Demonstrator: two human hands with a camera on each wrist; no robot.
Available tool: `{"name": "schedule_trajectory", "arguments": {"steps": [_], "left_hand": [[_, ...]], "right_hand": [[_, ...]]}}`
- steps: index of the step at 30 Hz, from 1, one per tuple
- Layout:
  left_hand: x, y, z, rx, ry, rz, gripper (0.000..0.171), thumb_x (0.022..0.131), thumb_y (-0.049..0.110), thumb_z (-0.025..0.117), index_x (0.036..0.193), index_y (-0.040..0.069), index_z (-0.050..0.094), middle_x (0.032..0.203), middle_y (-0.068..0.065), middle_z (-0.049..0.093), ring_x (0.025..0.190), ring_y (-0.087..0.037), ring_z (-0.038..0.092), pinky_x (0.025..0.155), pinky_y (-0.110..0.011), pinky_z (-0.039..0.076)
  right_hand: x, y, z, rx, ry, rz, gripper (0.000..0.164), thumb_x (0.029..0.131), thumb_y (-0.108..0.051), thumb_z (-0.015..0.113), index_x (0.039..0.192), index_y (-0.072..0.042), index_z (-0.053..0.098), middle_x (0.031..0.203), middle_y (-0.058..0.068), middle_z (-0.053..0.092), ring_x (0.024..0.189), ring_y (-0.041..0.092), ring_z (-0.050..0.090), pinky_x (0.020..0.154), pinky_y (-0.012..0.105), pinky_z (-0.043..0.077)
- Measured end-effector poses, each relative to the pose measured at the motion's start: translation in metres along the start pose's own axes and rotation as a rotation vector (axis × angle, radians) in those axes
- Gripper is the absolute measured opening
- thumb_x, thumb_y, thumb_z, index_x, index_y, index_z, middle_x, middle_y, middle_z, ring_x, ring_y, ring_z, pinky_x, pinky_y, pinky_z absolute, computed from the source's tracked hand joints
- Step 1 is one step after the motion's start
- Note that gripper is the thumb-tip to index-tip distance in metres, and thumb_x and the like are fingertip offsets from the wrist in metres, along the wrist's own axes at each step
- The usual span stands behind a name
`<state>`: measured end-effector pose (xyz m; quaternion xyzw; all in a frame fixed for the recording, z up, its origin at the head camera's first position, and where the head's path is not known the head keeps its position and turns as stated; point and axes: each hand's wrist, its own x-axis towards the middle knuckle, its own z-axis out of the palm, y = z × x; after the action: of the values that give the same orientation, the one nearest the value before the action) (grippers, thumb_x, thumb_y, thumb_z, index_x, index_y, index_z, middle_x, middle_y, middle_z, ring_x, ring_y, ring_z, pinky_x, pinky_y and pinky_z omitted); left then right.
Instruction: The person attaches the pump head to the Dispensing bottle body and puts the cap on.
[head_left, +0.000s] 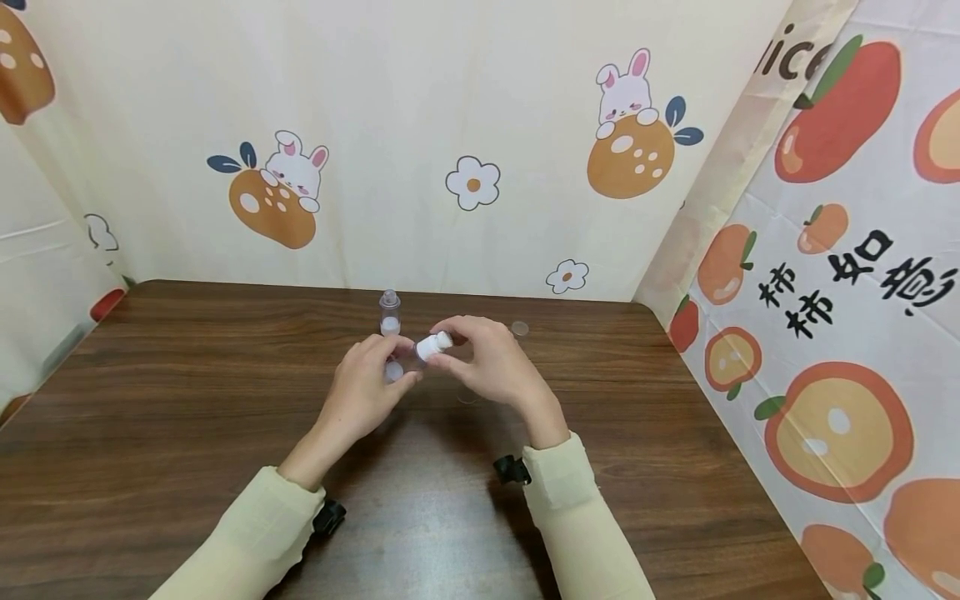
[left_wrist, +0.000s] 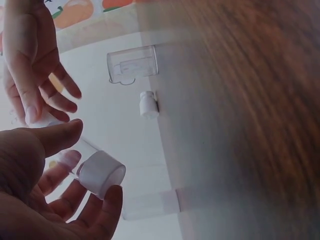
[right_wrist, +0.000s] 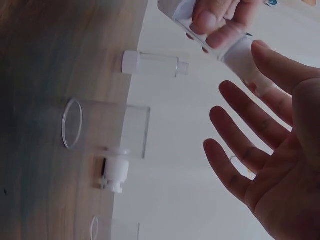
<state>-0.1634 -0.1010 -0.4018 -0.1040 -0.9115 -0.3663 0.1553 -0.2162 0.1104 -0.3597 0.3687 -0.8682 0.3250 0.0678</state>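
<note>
My left hand (head_left: 367,383) grips a small clear bottle with a white base (left_wrist: 102,172), tilted above the table. From the other side, my right hand (head_left: 491,358) pinches the white pump top (head_left: 435,344) at the bottle's upper end between thumb and index finger. The right hand's other fingers are spread apart in the right wrist view. Just behind the hands, a second clear bottle (head_left: 389,310) with a white base stands upright. A loose white pump piece (right_wrist: 116,171) stands on the table beside a clear cap (right_wrist: 107,127).
Another clear cap (right_wrist: 117,231) stands farther along the wooden table (head_left: 187,400). A printed curtain (head_left: 390,150) hangs behind the table's back edge, and a fruit-patterned cloth (head_left: 840,333) hangs along the right side.
</note>
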Motion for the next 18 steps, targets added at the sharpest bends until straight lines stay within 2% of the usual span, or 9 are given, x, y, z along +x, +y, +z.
{"name": "schedule_trajectory", "arguments": {"steps": [8, 12, 18], "left_hand": [[0.002, -0.002, -0.003, -0.018, 0.022, -0.016, 0.037, 0.089, 0.016, 0.087, 0.122, 0.007, 0.072, 0.114, -0.012, 0.072, 0.102, -0.031, 0.064, 0.088, -0.05, 0.049], [0.002, -0.002, -0.005, -0.019, 0.028, -0.02, 0.038, 0.089, 0.016, 0.087, 0.122, 0.007, 0.071, 0.114, -0.013, 0.072, 0.103, -0.032, 0.064, 0.088, -0.051, 0.049], [0.003, -0.003, -0.008, -0.018, 0.032, -0.03, 0.038, 0.09, 0.016, 0.087, 0.123, 0.007, 0.071, 0.115, -0.013, 0.072, 0.104, -0.033, 0.064, 0.088, -0.051, 0.049]], "right_hand": [[-0.006, 0.01, -0.012, -0.006, -0.001, 0.075, 0.035, 0.095, -0.022, 0.083, 0.127, -0.013, 0.072, 0.121, 0.003, 0.075, 0.108, 0.015, 0.07, 0.096, 0.037, 0.056], [-0.008, 0.015, -0.018, -0.012, -0.019, 0.078, 0.036, 0.095, -0.021, 0.082, 0.128, -0.011, 0.072, 0.12, 0.005, 0.075, 0.11, 0.021, 0.07, 0.098, 0.041, 0.056], [-0.012, 0.022, -0.024, -0.037, -0.054, 0.114, 0.038, 0.093, -0.02, 0.084, 0.129, -0.012, 0.072, 0.119, 0.001, 0.073, 0.114, 0.026, 0.069, 0.1, 0.04, 0.054]]}}
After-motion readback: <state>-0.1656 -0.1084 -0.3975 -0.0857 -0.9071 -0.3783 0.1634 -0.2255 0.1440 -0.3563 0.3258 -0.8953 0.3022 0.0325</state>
